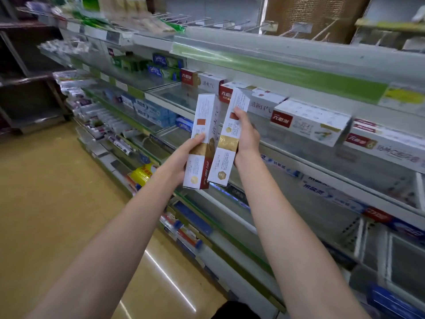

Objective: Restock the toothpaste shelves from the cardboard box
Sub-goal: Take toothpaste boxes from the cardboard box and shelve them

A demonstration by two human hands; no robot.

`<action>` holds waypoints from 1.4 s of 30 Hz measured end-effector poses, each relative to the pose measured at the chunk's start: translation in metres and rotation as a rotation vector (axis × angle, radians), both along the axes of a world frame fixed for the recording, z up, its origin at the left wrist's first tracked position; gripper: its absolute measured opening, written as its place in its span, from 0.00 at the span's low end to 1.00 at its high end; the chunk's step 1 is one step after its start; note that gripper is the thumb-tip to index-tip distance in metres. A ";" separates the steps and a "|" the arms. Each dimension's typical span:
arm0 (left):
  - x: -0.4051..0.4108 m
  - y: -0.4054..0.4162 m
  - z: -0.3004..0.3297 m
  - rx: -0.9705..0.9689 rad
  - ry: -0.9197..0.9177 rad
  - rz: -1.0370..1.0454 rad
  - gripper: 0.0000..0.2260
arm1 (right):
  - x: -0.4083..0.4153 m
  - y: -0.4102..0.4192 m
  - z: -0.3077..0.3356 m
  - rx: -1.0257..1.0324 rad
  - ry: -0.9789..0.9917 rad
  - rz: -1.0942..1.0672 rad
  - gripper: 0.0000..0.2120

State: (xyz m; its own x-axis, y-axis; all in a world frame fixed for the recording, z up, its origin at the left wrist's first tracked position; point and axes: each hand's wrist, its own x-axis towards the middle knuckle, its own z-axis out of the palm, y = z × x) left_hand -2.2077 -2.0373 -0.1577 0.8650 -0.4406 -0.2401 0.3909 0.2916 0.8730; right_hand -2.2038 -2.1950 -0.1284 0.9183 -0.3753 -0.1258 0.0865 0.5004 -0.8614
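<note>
My left hand (184,155) grips a white toothpaste carton (203,125) with a gold band and a red end, held upright. My right hand (247,134) grips a second matching carton (226,157), tilted slightly right beside the first. Both cartons are raised in front of the shelf (287,148) at chest height. On that shelf lie matching white and red cartons (308,120) on their sides, just behind and to the right of my hands. The cardboard box is not in view.
Blue and green toothpaste boxes (165,65) fill the shelf further left, with blue ones (151,110) one level down. Lower shelves (333,194) hold more cartons. Empty peg hooks (207,21) jut out above. Tan floor (57,203) stretches left.
</note>
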 end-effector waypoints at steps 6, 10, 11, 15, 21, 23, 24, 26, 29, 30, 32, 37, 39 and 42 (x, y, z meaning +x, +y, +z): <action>0.072 0.041 0.023 0.152 0.006 0.065 0.23 | 0.061 0.037 0.015 -0.037 0.082 0.008 0.22; 0.130 0.057 0.044 0.290 -0.032 0.081 0.26 | 0.121 0.056 0.031 -0.099 0.153 0.044 0.24; 0.143 0.059 0.049 0.317 -0.045 0.076 0.26 | 0.141 0.061 0.034 -0.118 0.169 0.045 0.31; 0.192 0.063 0.066 0.489 -0.113 0.109 0.28 | 0.211 0.067 0.041 -0.237 0.304 -0.058 0.43; 0.272 0.070 0.081 0.684 -0.315 0.229 0.29 | 0.263 0.082 0.028 -0.458 0.220 -0.123 0.28; 0.293 0.069 0.082 0.797 -0.373 0.183 0.27 | 0.281 0.088 0.025 -0.477 0.320 -0.147 0.35; 0.301 0.069 0.084 0.869 -0.404 0.129 0.25 | 0.289 0.088 0.025 -0.522 0.369 -0.170 0.36; 0.321 0.069 0.084 1.022 -0.451 0.020 0.25 | 0.309 0.085 0.019 -0.608 0.433 -0.252 0.28; 0.352 0.064 0.079 1.285 -0.617 -0.056 0.31 | 0.328 0.082 0.014 -0.659 0.461 -0.323 0.20; 0.361 0.059 0.078 1.358 -0.716 -0.060 0.33 | 0.331 0.083 0.015 -0.664 0.463 -0.353 0.18; 0.370 0.054 0.080 1.367 -0.867 -0.074 0.29 | 0.333 0.088 0.015 -0.641 0.459 -0.408 0.15; 0.388 0.054 0.073 1.281 -0.921 -0.217 0.33 | 0.335 0.095 0.013 -0.619 0.344 -0.533 0.16; 0.395 0.057 0.069 1.247 -0.953 -0.265 0.34 | 0.330 0.100 0.012 -0.625 0.280 -0.587 0.15; 0.399 0.062 0.077 1.192 -1.024 -0.372 0.34 | 0.325 0.113 0.014 -0.650 0.285 -0.696 0.14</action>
